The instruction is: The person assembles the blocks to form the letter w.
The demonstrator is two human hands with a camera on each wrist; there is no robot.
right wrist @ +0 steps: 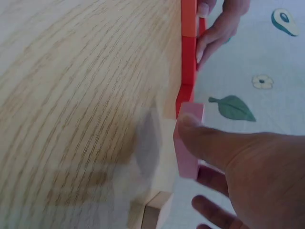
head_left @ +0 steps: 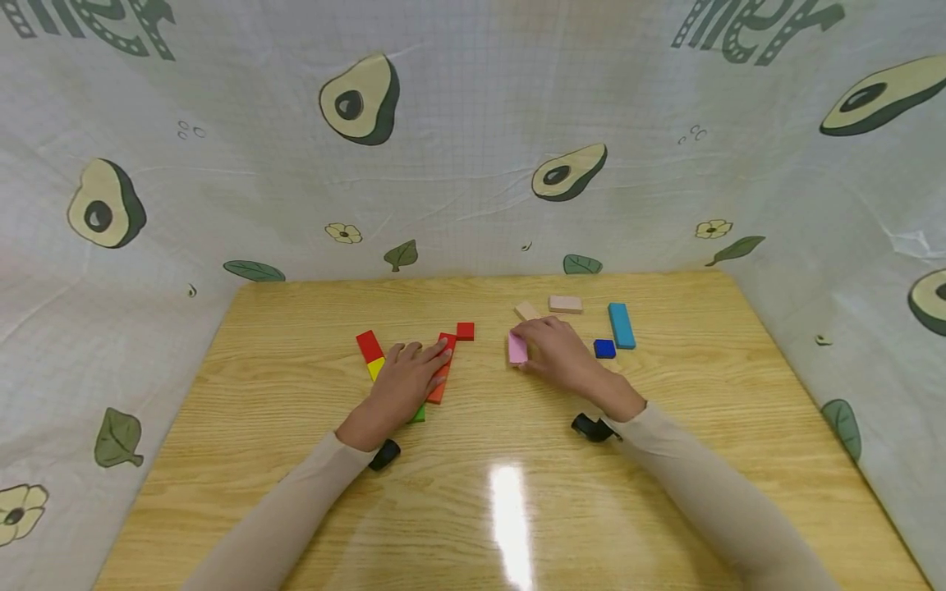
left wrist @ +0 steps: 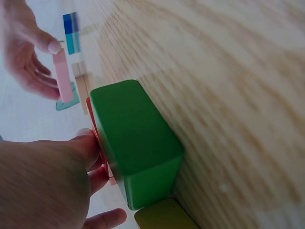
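My right hand [head_left: 557, 353] pinches a pink block [head_left: 517, 349] between thumb and fingers. In the right wrist view the block is held above the wooden table, its shadow apart from it. My left hand [head_left: 402, 382] lies over the blocks at left, its fingers extended and touching a red-orange block [head_left: 441, 369]. Partly beneath that hand runs a slanting row with a red block [head_left: 369, 346], a yellow block [head_left: 377, 367] and a green block [left wrist: 136, 129]; the row's middle is hidden. Just beyond the red-orange block sits a small red block [head_left: 466, 331].
Behind the right hand lie a beige block [head_left: 527, 310] and a pale pink block [head_left: 565, 304]. To their right are a light blue block [head_left: 622, 326] and a dark blue block [head_left: 604, 349]. A patterned cloth [head_left: 473, 222] stands along the table's back and sides.
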